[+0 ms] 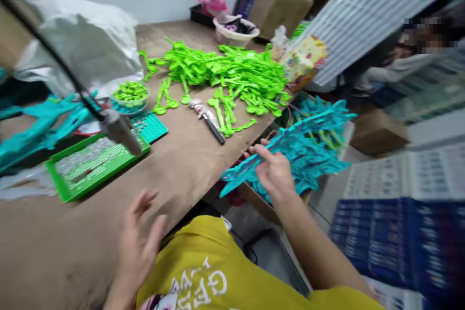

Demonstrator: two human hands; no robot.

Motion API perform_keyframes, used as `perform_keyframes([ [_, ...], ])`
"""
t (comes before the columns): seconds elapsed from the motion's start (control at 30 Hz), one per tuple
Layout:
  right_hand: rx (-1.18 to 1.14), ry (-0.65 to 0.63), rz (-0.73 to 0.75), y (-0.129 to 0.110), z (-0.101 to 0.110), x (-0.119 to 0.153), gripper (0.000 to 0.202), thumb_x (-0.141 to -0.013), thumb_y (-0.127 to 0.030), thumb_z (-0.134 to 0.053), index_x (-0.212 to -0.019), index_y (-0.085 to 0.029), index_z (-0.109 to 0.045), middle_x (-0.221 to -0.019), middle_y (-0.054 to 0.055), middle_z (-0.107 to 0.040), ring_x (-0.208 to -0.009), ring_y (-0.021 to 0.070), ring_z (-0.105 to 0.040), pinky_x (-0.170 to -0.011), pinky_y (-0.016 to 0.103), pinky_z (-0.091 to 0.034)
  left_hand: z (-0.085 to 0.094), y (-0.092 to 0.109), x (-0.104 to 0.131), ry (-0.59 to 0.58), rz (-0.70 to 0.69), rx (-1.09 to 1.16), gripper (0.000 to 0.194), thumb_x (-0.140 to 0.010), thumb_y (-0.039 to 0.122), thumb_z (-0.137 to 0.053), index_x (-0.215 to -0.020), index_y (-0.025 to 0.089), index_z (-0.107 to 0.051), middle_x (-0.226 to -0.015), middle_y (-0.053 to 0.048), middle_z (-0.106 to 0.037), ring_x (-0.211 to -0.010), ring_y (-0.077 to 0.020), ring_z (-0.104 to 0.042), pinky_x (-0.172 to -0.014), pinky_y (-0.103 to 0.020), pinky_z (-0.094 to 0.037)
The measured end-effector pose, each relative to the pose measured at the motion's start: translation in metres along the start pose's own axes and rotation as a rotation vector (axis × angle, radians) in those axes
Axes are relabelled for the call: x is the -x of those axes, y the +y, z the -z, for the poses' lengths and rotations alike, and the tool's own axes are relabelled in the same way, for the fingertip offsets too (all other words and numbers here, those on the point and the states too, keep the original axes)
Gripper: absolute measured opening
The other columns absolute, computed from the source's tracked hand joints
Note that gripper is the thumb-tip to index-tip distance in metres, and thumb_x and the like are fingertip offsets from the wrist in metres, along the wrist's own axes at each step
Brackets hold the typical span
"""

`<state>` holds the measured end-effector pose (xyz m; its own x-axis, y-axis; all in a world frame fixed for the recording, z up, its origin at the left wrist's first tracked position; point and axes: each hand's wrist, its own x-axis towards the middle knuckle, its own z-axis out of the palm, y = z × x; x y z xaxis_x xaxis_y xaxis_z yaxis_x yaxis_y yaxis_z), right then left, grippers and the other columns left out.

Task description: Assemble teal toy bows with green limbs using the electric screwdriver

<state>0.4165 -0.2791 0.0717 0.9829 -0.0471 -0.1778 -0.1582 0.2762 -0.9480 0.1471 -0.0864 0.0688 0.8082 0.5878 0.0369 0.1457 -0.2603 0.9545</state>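
At the table's right edge, my right hand (276, 174) is closed around a long, flat teal plastic piece (238, 174) with a thin reddish line, perhaps a wire, along it. Underneath and beyond it, a cardboard box (259, 203) is heaped with similar teal pieces (308, 155), some bearing green parts. My left hand (140, 240) hovers over the near part of the brown table (174, 174), slightly blurred, its fingers apart and holding nothing. A black-handled tool (213, 128) lies on the table between the hands and a pile of bright green plastic parts (225, 70).
A green tray (61, 181) with small parts, a teal tray (156, 128) and a tub of green pieces (131, 93) stand left. A grey-tipped rod (121, 133) hangs over them. Blue crates (374, 237) are stacked right; a person (395, 65) sits in the background.
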Motion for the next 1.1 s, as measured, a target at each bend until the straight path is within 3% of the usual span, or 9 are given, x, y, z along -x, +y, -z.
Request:
perform_keyframes([
  [0.13, -0.156, -0.311, -0.33, 0.038, -0.094, 0.089, 0.042, -0.055, -0.033, -0.088, -0.078, -0.024, -0.055, -0.066, -0.009, -0.063, -0.064, 0.0132, -0.066, -0.073, 0.033, -0.06, -0.011, -0.02, -0.008, -0.157, 0.207, 0.272, 0.108, -0.076, 0.048, -0.078, -0.157, 0.028, -0.01, -0.148, -0.017, -0.047, -0.124, -0.0313, -0.059, -0.102, -0.049, -0.051],
  [0.27, -0.118, -0.53, -0.568, 0.083, -0.139, 0.149, 0.044, -0.056, -0.045, -0.086, -0.078, -0.029, -0.052, -0.07, -0.01, -0.067, -0.078, 0.0192, -0.07, -0.076, 0.036, -0.058, 0.022, -0.03, 0.002, 0.092, 0.356, 0.276, 0.101, -0.077, 0.047, -0.077, -0.156, 0.025, -0.017, -0.129, -0.011, -0.063, -0.109, -0.024, -0.067, -0.099, -0.041, -0.053],
  [0.5, 0.042, -0.882, -0.879, 0.123, -0.146, 0.198, 0.046, -0.046, -0.048, -0.088, -0.064, -0.028, -0.051, -0.079, -0.01, -0.074, -0.1, 0.0248, -0.071, -0.092, 0.043, -0.054, 0.119, -0.06, 0.03, 0.218, 0.509, 0.133, 0.07, -0.065, 0.055, -0.082, -0.121, 0.017, -0.064, -0.128, -0.012, -0.067, -0.115, -0.0286, -0.064, -0.099, -0.04, -0.054],
  [0.67, 0.241, -1.141, -1.028, 0.104, -0.128, 0.174, 0.042, -0.043, -0.035, -0.092, -0.078, -0.032, -0.071, -0.088, -0.002, -0.077, -0.09, 0.0246, -0.073, -0.092, 0.046, -0.054, 0.157, -0.08, 0.046, 0.304, 0.457, -0.323, 0.067, -0.069, 0.064, -0.072, -0.119, 0.02, -0.068, -0.126, -0.013, -0.063, -0.107, -0.0299, -0.066, -0.095, -0.047, -0.056],
  [0.73, 0.35, -1.207, -0.823, 0.087, -0.123, 0.142, 0.032, -0.059, -0.04, -0.085, -0.087, -0.029, -0.074, -0.091, 0.002, -0.077, -0.088, 0.0229, -0.072, -0.091, 0.044, -0.053, 0.159, -0.076, 0.048, 0.345, 0.4, -0.609, 0.059, -0.078, 0.063, -0.064, -0.12, 0.023, -0.068, -0.134, -0.014, -0.057, -0.117, -0.0348, -0.06, -0.1, -0.056, -0.05],
  [0.8, 0.49, -1.103, -0.351, 0.074, -0.124, 0.101, 0.025, -0.067, -0.038, -0.079, -0.089, -0.026, -0.074, -0.095, 0.004, -0.076, -0.092, 0.0209, -0.07, -0.092, 0.04, -0.052, 0.149, -0.068, 0.043, 0.433, 0.326, -0.862, 0.051, -0.086, 0.057, -0.058, -0.122, 0.022, -0.066, -0.141, -0.018, -0.05, -0.131, -0.0409, -0.048, -0.105, -0.066, -0.041],
  [0.87, 0.58, -0.99, -0.078, 0.068, -0.132, 0.06, 0.021, -0.071, -0.036, -0.073, -0.088, -0.023, -0.072, -0.09, 0.005, -0.075, -0.086, 0.021, -0.069, -0.083, 0.038, -0.054, 0.127, -0.06, 0.03, 0.475, 0.192, -0.948, 0.046, -0.09, 0.048, -0.057, -0.125, 0.019, -0.061, -0.143, -0.02, -0.048, -0.135, -0.0406, -0.044, -0.107, -0.066, -0.039],
  [1.0, 0.657, -0.914, 0.26, 0.078, -0.17, -0.002, 0.015, -0.076, -0.027, -0.061, -0.088, -0.021, -0.068, -0.088, 0.006, -0.074, -0.08, 0.0205, -0.07, -0.076, 0.036, -0.055, 0.067, -0.051, -0.013, 0.216, -0.173, -0.748, 0.035, -0.095, 0.025, -0.052, -0.129, 0.022, -0.052, -0.129, -0.014, -0.059, -0.124, -0.0291, -0.056, -0.103, -0.05, -0.05],
  [1.1, 0.793, -0.946, 0.536, 0.092, -0.212, -0.027, 0.019, -0.079, -0.02, -0.053, -0.092, -0.019, -0.067, -0.09, 0.007, -0.075, -0.08, 0.02, -0.07, -0.077, 0.035, -0.054, 0.035, -0.048, -0.044, 0.056, -0.294, -0.811, 0.042, -0.091, 0.007, -0.042, -0.126, 0.026, -0.055, -0.128, -0.011, -0.06, -0.123, -0.0284, -0.057, -0.105, -0.048, -0.049],
])
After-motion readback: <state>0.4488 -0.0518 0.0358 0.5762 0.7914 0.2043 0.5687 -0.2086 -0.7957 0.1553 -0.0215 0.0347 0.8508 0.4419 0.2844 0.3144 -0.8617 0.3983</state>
